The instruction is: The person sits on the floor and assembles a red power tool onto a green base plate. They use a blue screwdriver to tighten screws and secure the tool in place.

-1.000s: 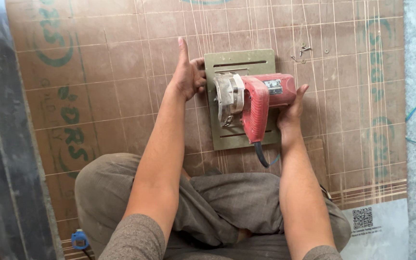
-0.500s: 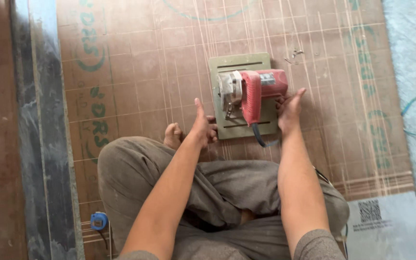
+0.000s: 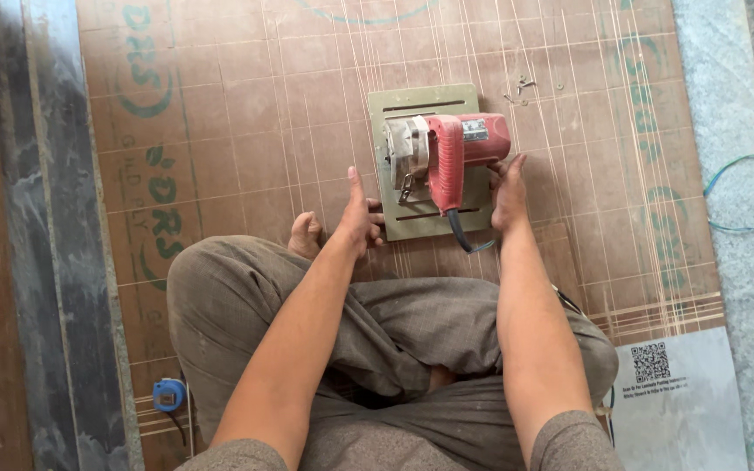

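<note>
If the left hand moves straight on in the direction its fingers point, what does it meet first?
Probably only bare plywood: the left hand points up the sheet, just left of the saw's base plate, though its thumb side touches that plate.

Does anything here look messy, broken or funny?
The big brown board is scratched all over with thin pale lines, thickest around the red power saw and its flat base plate. A few small metal bits lie loose beside the plate. Nothing looks spilled or broken.
</note>
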{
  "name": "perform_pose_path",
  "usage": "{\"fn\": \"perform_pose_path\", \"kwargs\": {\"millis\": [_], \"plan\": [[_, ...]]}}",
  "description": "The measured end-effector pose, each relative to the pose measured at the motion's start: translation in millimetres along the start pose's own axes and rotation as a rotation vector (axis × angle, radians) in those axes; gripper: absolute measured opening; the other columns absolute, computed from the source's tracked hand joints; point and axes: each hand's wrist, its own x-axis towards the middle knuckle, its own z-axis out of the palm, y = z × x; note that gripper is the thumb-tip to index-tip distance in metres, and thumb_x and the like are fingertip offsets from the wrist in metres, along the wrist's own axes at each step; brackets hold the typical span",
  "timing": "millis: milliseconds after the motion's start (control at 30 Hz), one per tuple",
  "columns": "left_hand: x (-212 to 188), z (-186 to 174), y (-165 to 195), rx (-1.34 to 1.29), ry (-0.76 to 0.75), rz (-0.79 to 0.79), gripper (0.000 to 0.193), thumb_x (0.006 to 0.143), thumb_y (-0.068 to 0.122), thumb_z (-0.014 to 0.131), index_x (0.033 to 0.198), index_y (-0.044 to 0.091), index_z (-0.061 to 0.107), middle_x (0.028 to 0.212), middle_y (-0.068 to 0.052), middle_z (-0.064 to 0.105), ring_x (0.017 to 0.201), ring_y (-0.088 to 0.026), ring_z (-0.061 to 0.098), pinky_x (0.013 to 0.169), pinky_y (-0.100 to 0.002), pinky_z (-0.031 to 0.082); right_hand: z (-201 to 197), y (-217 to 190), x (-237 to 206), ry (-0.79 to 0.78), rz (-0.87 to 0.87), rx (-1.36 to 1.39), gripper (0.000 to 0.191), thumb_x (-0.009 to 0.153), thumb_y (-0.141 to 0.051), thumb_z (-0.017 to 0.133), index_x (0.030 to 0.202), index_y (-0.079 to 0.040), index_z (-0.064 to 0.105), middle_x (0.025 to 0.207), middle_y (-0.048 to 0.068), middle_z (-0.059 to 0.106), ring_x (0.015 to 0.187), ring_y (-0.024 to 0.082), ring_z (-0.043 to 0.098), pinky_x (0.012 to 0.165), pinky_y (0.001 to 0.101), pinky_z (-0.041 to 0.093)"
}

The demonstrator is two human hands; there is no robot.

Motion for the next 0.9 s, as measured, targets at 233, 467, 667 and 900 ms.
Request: {"fn": "perform_pose_path", "kwargs": {"millis": [233,467,667,900], "plan": [[1,-2,1,-0.002,-0.022,0.006,0.132,0.069,0.101,0.017,0.134,-0.007,0.055,0.087,-0.016,0.069,0.044,-0.012,0.036,0.043,-0.032,0.04,1,5,-3,0.006,0.008,0.019,0.09,0.095,-0.078,0.027,0.134,-0.002,0.057,0.124,0.014,0.071,0.114,0.021,0.068,0.104,0.0381,0.052],[-1,-3,0,0.0,-0.026,0.007,0.129,0.069,0.102,0.017,0.127,-0.005,0.061,0.079,-0.01,0.063,0.043,-0.011,0.034,0.042,-0.03,0.039,5,8,-8,0.032,0.009,0.021,0.089,0.097,-0.076,0.024,0.133,-0.002,0.057,0.124,0.015,0.071,0.115,0.023,0.067,0.104,0.0378,0.051],[-4,-3,1,0.01,-0.04,0.024,0.127,0.069,0.101,0.018,0.129,-0.003,0.058,0.083,-0.01,0.067,0.044,-0.011,0.036,0.042,-0.03,0.04,9,9,-12,0.052,-0.014,0.015,0.088,0.097,-0.075,0.026,0.133,-0.001,0.057,0.126,0.014,0.07,0.118,0.022,0.065,0.106,0.0374,0.049],[-5,-2,4,0.019,-0.033,0.014,0.129,0.07,0.101,0.017,0.128,-0.005,0.06,0.081,-0.011,0.068,0.043,-0.012,0.036,0.041,-0.03,0.039,11,8,-11,0.067,-0.029,-0.018,0.09,0.095,-0.077,0.027,0.133,-0.001,0.057,0.127,0.015,0.07,0.118,0.022,0.065,0.106,0.0368,0.049]]}}
